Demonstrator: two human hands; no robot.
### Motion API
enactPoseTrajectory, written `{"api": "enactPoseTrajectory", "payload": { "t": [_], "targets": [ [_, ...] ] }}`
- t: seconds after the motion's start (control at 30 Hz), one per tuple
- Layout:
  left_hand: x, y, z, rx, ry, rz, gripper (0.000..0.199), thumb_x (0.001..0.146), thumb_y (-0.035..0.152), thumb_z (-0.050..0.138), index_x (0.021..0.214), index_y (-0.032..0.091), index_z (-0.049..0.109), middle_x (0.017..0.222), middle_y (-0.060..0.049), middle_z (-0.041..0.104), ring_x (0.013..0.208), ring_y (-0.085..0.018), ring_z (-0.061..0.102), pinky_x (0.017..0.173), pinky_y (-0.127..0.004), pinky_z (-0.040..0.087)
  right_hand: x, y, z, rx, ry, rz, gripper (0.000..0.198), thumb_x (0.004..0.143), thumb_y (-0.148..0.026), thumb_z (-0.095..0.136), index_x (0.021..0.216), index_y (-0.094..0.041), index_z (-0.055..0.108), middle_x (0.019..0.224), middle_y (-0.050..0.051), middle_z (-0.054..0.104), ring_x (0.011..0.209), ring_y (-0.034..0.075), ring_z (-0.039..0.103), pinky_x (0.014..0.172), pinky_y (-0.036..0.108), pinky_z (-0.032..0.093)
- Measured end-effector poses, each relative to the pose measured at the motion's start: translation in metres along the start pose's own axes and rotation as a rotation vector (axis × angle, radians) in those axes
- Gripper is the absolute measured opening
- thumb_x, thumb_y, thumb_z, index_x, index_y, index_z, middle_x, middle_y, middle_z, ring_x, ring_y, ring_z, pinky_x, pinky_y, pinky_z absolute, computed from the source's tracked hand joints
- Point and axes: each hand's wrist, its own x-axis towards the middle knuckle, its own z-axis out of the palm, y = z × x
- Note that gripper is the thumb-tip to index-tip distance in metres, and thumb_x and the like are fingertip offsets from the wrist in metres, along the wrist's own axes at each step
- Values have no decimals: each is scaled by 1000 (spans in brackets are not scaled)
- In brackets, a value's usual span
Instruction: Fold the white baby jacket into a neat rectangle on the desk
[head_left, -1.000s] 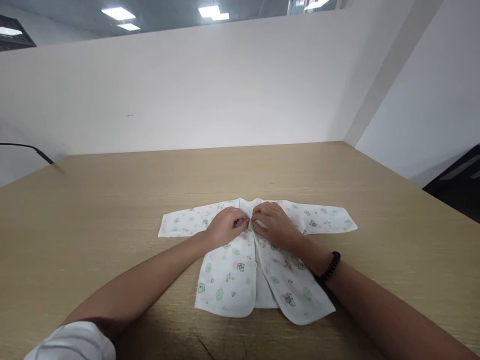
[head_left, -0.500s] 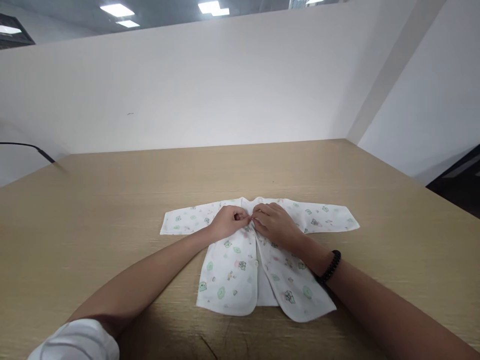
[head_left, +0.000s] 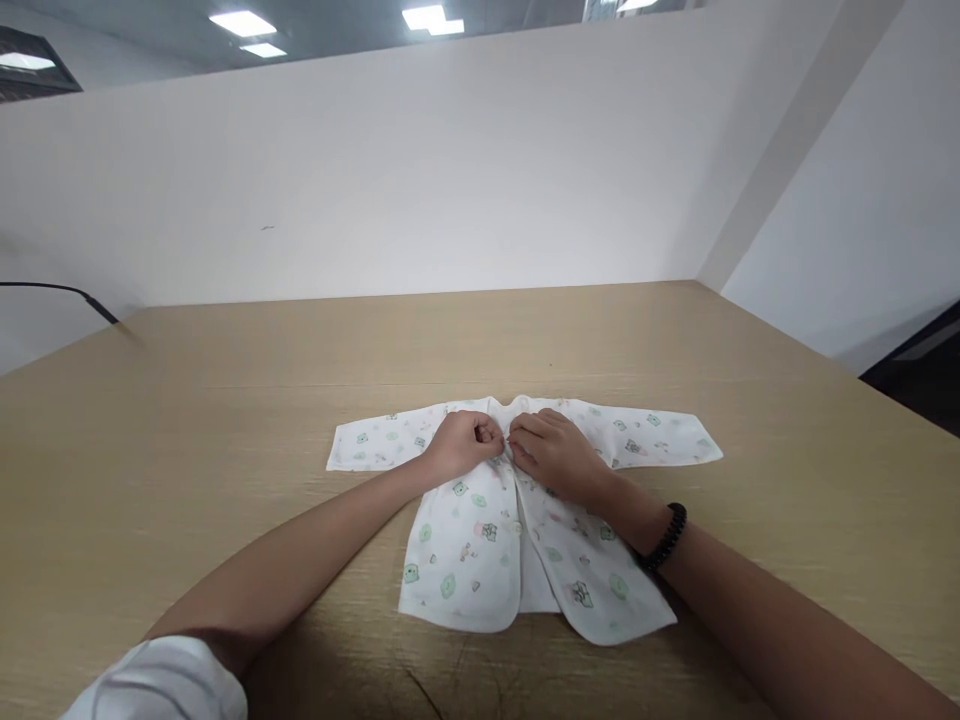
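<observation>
A small white baby shirt [head_left: 465,560] with green and pink animal prints lies spread on the table, both sleeves stretched out sideways. Its front is parted toward the hem, showing the inner back panel. My left hand [head_left: 466,443] pinches the left front edge near the chest. Opposite it, my right hand [head_left: 553,452] pinches the right front edge, the fingertips of both hands almost meeting. Whatever small fastening lies between the fingers is hidden. A pale button [head_left: 517,528] shows lower on the left front edge.
The wooden table [head_left: 225,400] reaches back to a white partition [head_left: 450,190]. A black cable [head_left: 94,303] comes in at the left edge. At the far right stands a dark object [head_left: 922,365], cut off by the frame. Dark hair-like strands show at the bottom.
The whole view has shifted slightly. Both hands stay at the shirt's chest, with the fingers changing position only a little.
</observation>
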Motion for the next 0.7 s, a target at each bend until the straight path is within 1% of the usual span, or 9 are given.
{"api": "enactPoseTrajectory", "payload": {
  "t": [0.13,0.2,0.3,0.4,0.47,0.53,0.6,0.7],
  "targets": [
    [-1,2,-1,65,28,32,3,68,15,61,65,16,62,61,4,56,56,-10,48,53,-21,34,0,-2,-3,-30,-32,-59,33,93,-6,41,69,-16,61,80,7,65,64,15,50,67,32,38],
    [-2,3,-3,92,26,71,3,69,14,61,70,17,62,62,5,55,57,-10,49,54,-21,35,-2,-2,-6,-33,-47,-77,32,93,-6,41,70,-16,61,82,7,65,65,15,52,66,31,38],
    [-4,4,-5,139,-11,166,12,75,13,59,83,18,66,61,6,51,58,-10,49,57,-21,38,-6,-1,-12,-4,-80,-96,29,94,-9,42,77,-16,64,88,6,66,67,14,55,64,29,38],
    [-5,3,-7,217,-44,265,13,78,12,58,81,19,69,59,5,50,62,-12,51,63,-23,40,-10,0,-20,58,-108,-109,22,94,-16,46,85,-16,66,95,7,68,72,15,59,66,29,40],
    [-5,3,-8,259,-47,298,14,78,11,58,79,18,70,60,3,53,65,-13,54,66,-24,42,-11,1,-25,84,-125,-121,20,94,-21,47,90,-16,66,98,8,68,75,16,60,69,30,41],
    [-4,3,-9,291,-44,316,15,79,12,58,83,18,72,62,2,56,67,-15,55,69,-26,43,-10,-1,-29,92,-152,-119,22,95,-24,46,94,-15,66,99,9,68,77,17,60,70,30,41],
    [-5,2,-10,316,-42,331,17,80,14,58,87,17,73,64,1,59,69,-16,57,72,-27,44,-9,-7,-33,82,-174,-48,24,96,-27,45,91,-16,65,93,9,68,77,18,60,67,30,38],
    [-8,4,-12,448,-57,367,28,83,16,54,103,18,74,69,-1,62,72,-18,59,73,-29,45,-9,-23,-35,61,-191,204,25,93,-35,50,78,-18,59,75,4,65,67,16,55,59,29,30]
  ]
}}
